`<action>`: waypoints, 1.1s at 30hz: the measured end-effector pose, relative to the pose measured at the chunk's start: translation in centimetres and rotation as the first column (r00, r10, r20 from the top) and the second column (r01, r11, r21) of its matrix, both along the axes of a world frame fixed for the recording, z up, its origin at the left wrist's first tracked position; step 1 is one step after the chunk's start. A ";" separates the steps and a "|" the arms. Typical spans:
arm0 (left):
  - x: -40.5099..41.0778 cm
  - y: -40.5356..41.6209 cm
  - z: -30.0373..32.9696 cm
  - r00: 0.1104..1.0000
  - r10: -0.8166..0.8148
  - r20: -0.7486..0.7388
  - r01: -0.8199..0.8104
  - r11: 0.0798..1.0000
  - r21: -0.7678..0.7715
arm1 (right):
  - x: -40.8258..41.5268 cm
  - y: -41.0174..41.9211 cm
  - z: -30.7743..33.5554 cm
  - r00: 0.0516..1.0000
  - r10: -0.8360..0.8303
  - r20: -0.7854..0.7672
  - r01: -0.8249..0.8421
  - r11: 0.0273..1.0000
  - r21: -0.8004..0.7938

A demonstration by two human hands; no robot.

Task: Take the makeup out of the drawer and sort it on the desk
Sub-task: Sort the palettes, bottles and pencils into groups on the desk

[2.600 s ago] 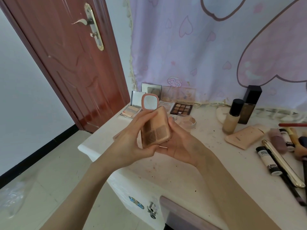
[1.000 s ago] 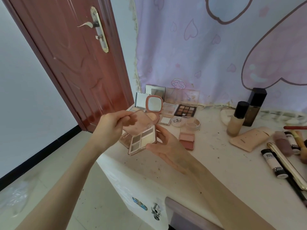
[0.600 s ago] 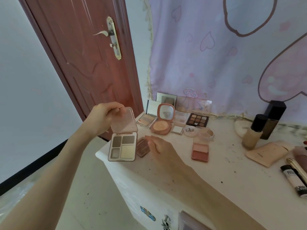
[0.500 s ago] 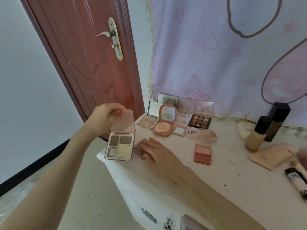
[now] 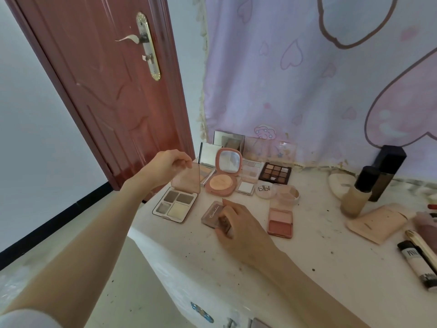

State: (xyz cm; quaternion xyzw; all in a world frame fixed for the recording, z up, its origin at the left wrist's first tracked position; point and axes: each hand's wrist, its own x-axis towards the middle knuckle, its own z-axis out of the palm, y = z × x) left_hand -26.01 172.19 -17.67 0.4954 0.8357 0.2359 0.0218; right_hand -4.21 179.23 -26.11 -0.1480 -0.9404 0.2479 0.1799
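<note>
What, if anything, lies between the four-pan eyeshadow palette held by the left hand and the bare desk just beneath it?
Nothing visible. The left hand pinches the clear lid of the open four-pan eyeshadow palette, whose base already sits near the white desk corner. The small brown closed compact under the right hand lies to its right, apart.

A red-brown door with a brass handle stands beside a pink heart-patterned curtain.

A room in a home, likely a bedroom. A white desk serves as a dressing table, with makeup spread from 12 to 3 o'clock. A pink cloth with hearts hangs behind it, and a red-brown wooden door stands at 10 o'clock.
</note>
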 end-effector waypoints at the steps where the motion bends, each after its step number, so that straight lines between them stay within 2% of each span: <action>1: -0.2 0.3 -0.3 1.000 -0.011 -0.010 0.011 1.000 -0.026 | 0.1 0.1 -0.1 1.000 -0.005 0.002 0.005 1.000 -0.017; 7: -1.4 1.3 -1.5 0.994 -0.008 -0.108 -0.003 0.995 -0.102 | -0.1 0.3 -0.2 0.999 -0.042 -0.017 0.040 0.994 -0.097; 10: -1.6 2.0 -1.8 0.993 0.026 -0.114 -0.037 0.995 -0.095 | -0.1 0.6 -0.1 0.998 -0.053 -0.021 0.051 0.996 -0.073; 17: -1.6 2.1 -2.5 0.999 0.049 -0.019 -0.047 0.996 0.072 | 0.0 0.7 -0.1 0.997 -0.081 -0.009 0.080 0.996 -0.039; 22: 0.0 1.1 -2.4 0.998 0.053 -0.042 -0.047 0.989 0.142 | 0.1 0.6 0.0 0.996 -0.089 -0.013 0.088 0.994 -0.062; 26: 2.5 0.1 -3.1 0.997 0.028 -0.071 -0.011 0.972 0.237 | 0.4 0.6 0.4 0.987 -0.138 -0.082 0.119 0.971 -0.209; 29: 5.0 -0.6 -3.5 0.996 -0.055 -0.068 0.072 0.957 0.282 | 0.8 0.5 1.0 0.960 -0.219 -0.176 0.103 0.857 -0.506; 31: 7.1 -1.1 -3.6 0.986 -0.146 -0.083 0.166 0.928 0.335 | 0.9 0.5 1.8 0.912 -0.303 -0.275 0.023 0.710 -0.704; 33: 9.4 -1.8 -3.6 0.971 -0.237 -0.044 0.236 0.901 0.364 | 0.9 1.0 2.2 0.865 -0.376 -0.333 -0.081 0.551 -0.831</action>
